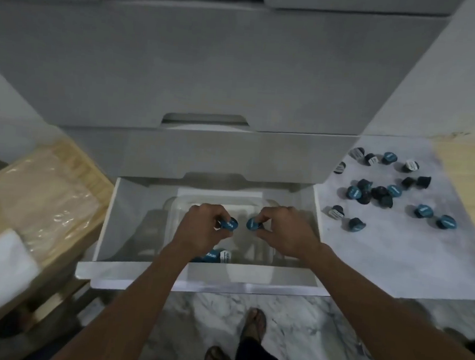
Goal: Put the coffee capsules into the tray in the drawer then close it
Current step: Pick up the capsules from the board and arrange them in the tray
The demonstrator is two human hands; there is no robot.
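I have both hands down inside the open drawer (203,273) over the clear tray (177,203), my left grip (202,228) pinching a blue coffee capsule (228,224) and my right grip (283,231) pinching another blue capsule (253,223), the two almost meeting. Below my left grip two capsules (217,256) lie in the tray, and off to the right of my right grip the loose capsules (383,188) are scattered on the marble surface (394,263).
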